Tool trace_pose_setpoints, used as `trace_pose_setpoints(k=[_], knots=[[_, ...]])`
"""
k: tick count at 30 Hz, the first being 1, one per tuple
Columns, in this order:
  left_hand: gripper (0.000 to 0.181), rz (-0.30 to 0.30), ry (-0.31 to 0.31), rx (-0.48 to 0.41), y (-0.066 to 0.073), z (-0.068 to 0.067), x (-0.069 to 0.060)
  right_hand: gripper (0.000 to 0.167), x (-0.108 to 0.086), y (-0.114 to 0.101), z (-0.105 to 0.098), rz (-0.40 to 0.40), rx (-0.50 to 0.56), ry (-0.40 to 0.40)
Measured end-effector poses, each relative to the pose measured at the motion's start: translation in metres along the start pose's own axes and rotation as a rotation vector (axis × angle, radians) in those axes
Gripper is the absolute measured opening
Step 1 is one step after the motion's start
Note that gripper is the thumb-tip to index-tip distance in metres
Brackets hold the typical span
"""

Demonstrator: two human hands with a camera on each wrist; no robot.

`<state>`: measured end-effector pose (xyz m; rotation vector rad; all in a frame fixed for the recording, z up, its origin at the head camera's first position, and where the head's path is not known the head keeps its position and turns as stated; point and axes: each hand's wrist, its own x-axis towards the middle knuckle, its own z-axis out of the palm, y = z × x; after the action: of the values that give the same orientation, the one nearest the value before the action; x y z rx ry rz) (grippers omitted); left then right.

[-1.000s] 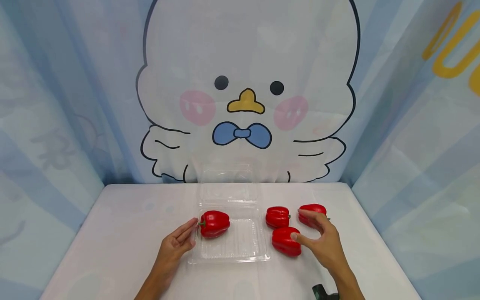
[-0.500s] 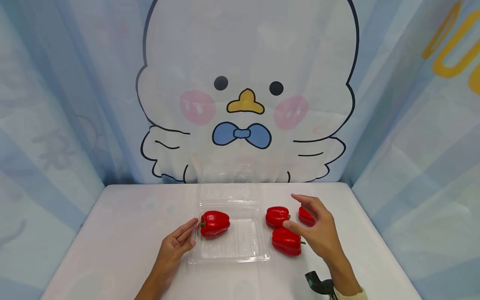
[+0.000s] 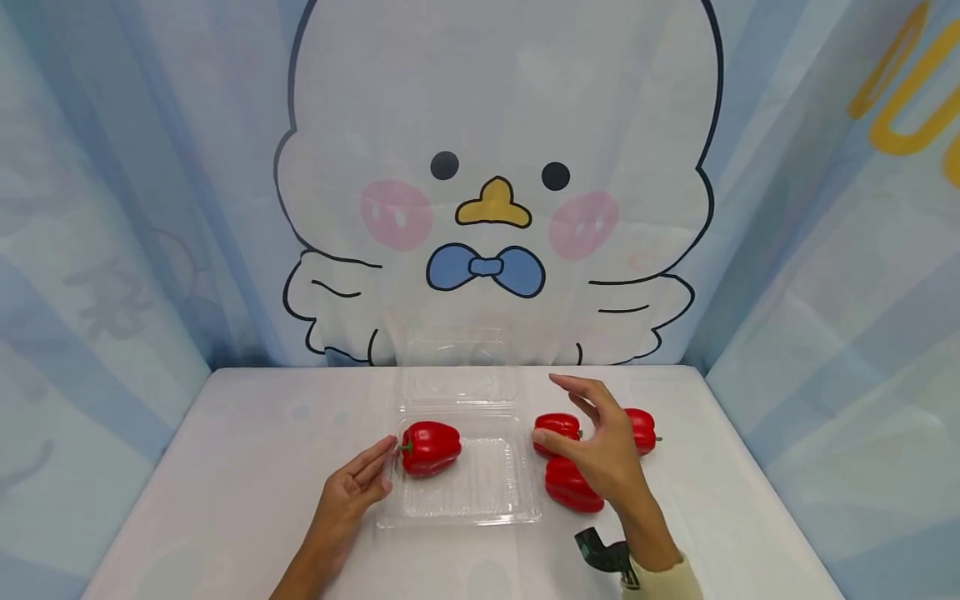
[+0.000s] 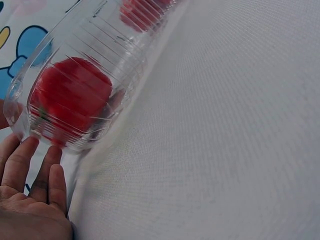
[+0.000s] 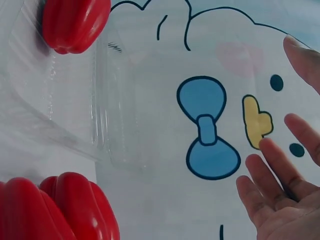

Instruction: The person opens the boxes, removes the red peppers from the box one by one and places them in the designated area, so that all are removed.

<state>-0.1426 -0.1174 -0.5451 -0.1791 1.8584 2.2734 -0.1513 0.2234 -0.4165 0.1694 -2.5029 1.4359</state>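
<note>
A red bell pepper [image 3: 431, 448] with a green stem lies in the left back part of a clear plastic clamshell container [image 3: 480, 508], whose lid [image 3: 457, 383] stands raised at the back. My left hand [image 3: 352, 483] touches the container's left side with straight fingers; in the left wrist view its fingertips [image 4: 30, 142] meet the clear wall. Three more bell peppers lie right of the container: one at the back [image 3: 551, 423], one in front [image 3: 572, 486], one farther right [image 3: 643, 429]. Over them hovers my right hand [image 3: 600, 442], fingers spread and holding nothing, partly hiding them.
A white-covered table [image 3: 247, 475] bears everything. Behind it hangs a curtain [image 3: 495, 108] with a cartoon figure, and more curtain closes both sides. A dark wrist camera mount [image 3: 603, 554] sits by my right wrist.
My right hand has moved away from the front and far-right peppers, left and farther back, and remains without a pepper. My left hand, the container and the peppers stay in place.
</note>
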Motion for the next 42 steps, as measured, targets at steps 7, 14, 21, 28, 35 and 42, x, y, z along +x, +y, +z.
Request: trace_pose_setpoints(k=[7,14,21,28,35,42], knots=[[0.063,0.004,-0.013,-0.013,0.001,0.0,-0.002,0.078,0.003,-0.004,0.018,-0.044,0.027,-0.025],[0.063,0.005,-0.01,-0.011,0.001,-0.001,-0.001,0.077,0.005,-0.009,0.04,-0.101,0.043,-0.067],[0.063,0.007,-0.009,-0.015,0.0,-0.001,-0.001,0.075,0.003,-0.015,0.065,-0.128,0.066,-0.098],[0.063,0.0,-0.005,-0.019,0.001,-0.001,-0.001,0.073,0.005,-0.018,0.085,-0.13,0.089,-0.124],[0.062,0.006,-0.001,0.0,0.001,0.0,-0.001,0.071,0.005,-0.015,0.101,-0.131,0.107,-0.15],[0.063,0.023,-0.027,0.006,0.0,-0.002,-0.001,0.07,0.006,-0.009,0.115,-0.105,0.109,-0.183]])
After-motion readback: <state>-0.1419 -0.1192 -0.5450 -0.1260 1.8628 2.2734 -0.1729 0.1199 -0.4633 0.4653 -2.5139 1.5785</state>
